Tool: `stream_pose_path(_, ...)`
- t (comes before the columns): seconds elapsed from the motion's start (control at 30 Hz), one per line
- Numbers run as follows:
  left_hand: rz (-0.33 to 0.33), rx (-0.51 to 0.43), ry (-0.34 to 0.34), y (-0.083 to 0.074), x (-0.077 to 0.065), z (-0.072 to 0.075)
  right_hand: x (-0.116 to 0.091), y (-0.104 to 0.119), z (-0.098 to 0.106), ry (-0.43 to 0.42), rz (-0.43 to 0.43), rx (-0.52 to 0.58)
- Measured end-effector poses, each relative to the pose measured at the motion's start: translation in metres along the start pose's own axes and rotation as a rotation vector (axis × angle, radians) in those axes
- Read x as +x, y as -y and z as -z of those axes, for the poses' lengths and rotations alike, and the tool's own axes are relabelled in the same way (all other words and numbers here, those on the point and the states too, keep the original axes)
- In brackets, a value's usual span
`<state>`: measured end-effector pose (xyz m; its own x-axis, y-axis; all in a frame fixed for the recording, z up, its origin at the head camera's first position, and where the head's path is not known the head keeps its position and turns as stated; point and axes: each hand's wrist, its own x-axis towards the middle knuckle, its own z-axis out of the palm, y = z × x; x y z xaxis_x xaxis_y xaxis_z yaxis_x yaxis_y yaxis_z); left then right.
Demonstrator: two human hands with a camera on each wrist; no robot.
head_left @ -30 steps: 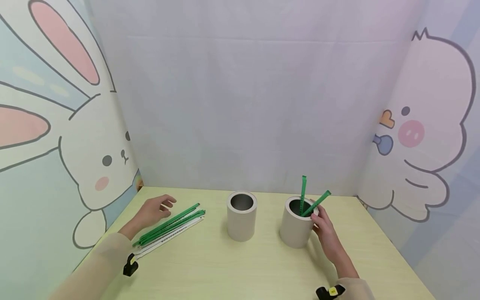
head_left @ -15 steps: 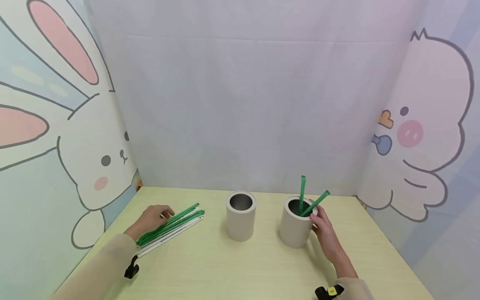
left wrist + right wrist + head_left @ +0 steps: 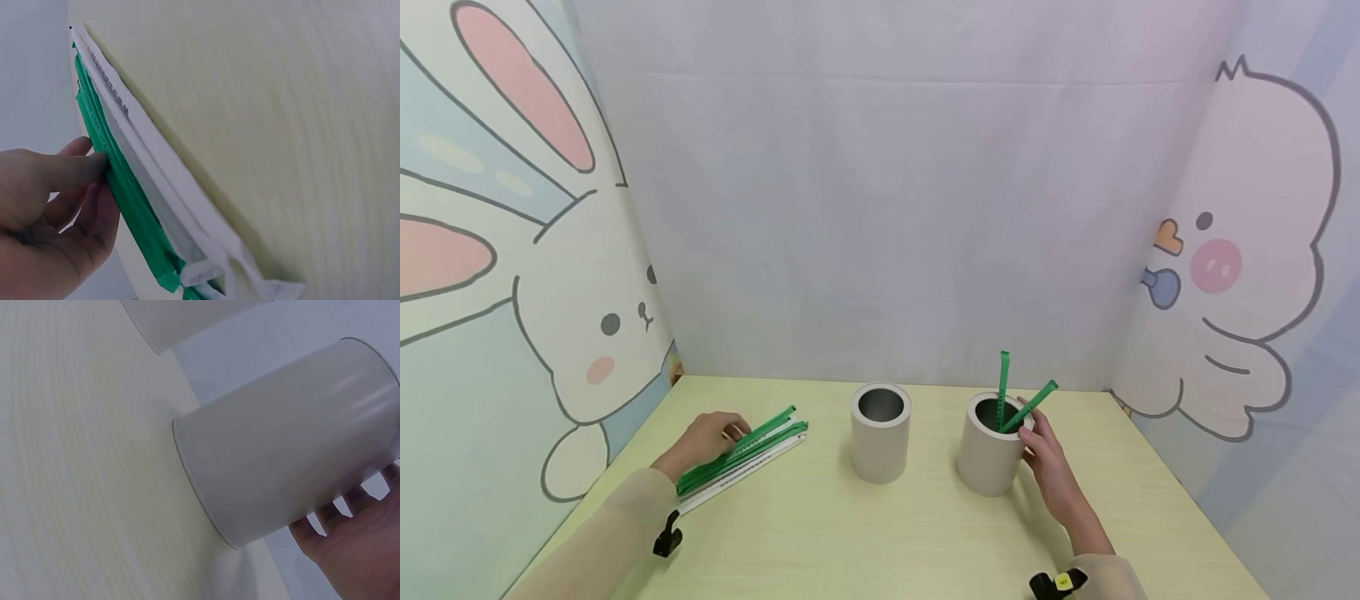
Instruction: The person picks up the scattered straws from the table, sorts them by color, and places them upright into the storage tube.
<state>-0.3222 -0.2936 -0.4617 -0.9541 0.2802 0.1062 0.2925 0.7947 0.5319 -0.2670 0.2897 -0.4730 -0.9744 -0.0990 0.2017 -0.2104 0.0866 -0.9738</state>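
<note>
A bundle of long, thin wrapped straws, green straws (image 3: 758,442) and white straws (image 3: 752,468) with printing, lies at the left of the table. My left hand (image 3: 709,438) is over the green side of it; in the left wrist view its thumb and fingers pinch a green wrapped straw (image 3: 94,119). At the right stands a pale cylindrical canister (image 3: 988,460) with a thick rim and dark inside. Two green wrapped straws (image 3: 1003,390) lean apart in it. My right hand (image 3: 1054,477) holds the canister's right side, thumb near the rim, fingers passing behind.
A second, matching canister (image 3: 880,446) stands upright on the pale wooden table (image 3: 850,542), between the bundle and the right canister. A white cloth backdrop (image 3: 880,233) rises behind the table. Cartoon-printed cloths (image 3: 467,433) flank both sides.
My left hand has come down from above the straws onto the green ones, and its fingers have closed on them. The right hand and both canisters keep their places.
</note>
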Motion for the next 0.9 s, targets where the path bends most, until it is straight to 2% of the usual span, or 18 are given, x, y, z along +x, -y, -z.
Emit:
stream_pose_path(0.23,-0.020,0.026,-0.022,0.002,-0.001,-0.004,-0.001,-0.001,0.001,0.007,-0.003,0.002)
stream_pose_path(0.4,-0.072,0.033,-0.088,0.004,-0.002,-0.003,0.000,-0.001,0.001,0.006,0.001,0.004)
stream_pose_path(0.53,-0.089,0.024,-0.150,0.001,0.001,0.002,0.000,0.000,0.000,0.001,0.004,0.005)
stream_pose_path(0.73,-0.072,-0.024,-0.219,-0.014,0.009,0.010,-0.001,0.001,0.000,0.000,0.002,0.011)
stream_pose_path(0.9,-0.067,-0.087,-0.245,-0.033,0.008,0.011,0.000,0.000,0.000,0.002,-0.003,0.004)
